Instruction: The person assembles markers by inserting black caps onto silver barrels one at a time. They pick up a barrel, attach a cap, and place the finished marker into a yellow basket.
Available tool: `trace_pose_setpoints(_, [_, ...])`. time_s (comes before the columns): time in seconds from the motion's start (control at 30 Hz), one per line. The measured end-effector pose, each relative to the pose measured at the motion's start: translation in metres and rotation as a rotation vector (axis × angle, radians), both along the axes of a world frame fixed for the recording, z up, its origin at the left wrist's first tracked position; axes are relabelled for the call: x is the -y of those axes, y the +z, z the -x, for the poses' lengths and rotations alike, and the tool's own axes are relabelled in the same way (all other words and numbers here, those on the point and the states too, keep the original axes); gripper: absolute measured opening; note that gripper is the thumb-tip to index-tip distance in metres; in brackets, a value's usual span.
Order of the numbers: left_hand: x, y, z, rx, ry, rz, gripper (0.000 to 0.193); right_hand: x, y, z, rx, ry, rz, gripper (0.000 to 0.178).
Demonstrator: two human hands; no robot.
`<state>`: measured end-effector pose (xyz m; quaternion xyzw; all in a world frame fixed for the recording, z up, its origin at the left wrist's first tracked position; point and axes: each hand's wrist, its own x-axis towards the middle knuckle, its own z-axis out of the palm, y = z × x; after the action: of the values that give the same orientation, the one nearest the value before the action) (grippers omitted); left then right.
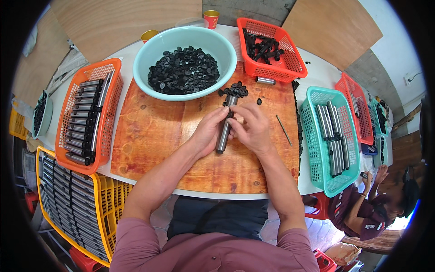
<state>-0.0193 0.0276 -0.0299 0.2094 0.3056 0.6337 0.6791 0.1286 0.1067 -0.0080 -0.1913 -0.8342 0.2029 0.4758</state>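
Observation:
My left hand (209, 130) is wrapped round a shiny metal tube (223, 137) with a black band at its middle and a dark lower end. The tube is held tilted over a wooden board (158, 136). My right hand (252, 130) is closed on the tube's right side, thumb and fingers at the black band; whether a small part is also between them is hidden. Just beyond the tube's far end lies a small heap of black caps (235, 89). One loose black cap (259, 101) sits to its right.
A light-blue basin (140, 68) of black caps stands behind the board. Metal tubes fill an orange basket (115, 86), a teal basket (308, 122) and a yellow crate (102, 195). A red basket (272, 71) holds black parts. A nail (284, 130) lies right. A co-worker (371, 204) sits far right.

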Motion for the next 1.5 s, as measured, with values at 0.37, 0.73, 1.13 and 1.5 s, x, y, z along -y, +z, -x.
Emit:
trace_pose_setpoints(0.37, [0.002,0.008,-0.004,-0.088,-0.075,0.135,0.034,-0.007,-0.01,-0.008,-0.126,0.105,0.909,0.032])
trace_pose_setpoints(0.73, [0.004,0.005,-0.001,-0.191,-0.16,0.023,0.033,-0.015,-0.022,-0.006,-0.187,0.245,0.976,0.021])
trace_pose_setpoints(1.13, [0.006,0.005,-0.005,-0.353,-0.113,-0.167,0.036,-0.009,-0.014,-0.005,-0.402,0.333,1.056,0.023])
trace_pose_setpoints(1.5, [0.009,0.017,-0.005,-0.495,-0.097,0.008,0.035,-0.011,-0.009,-0.006,-0.304,0.224,1.024,0.024])
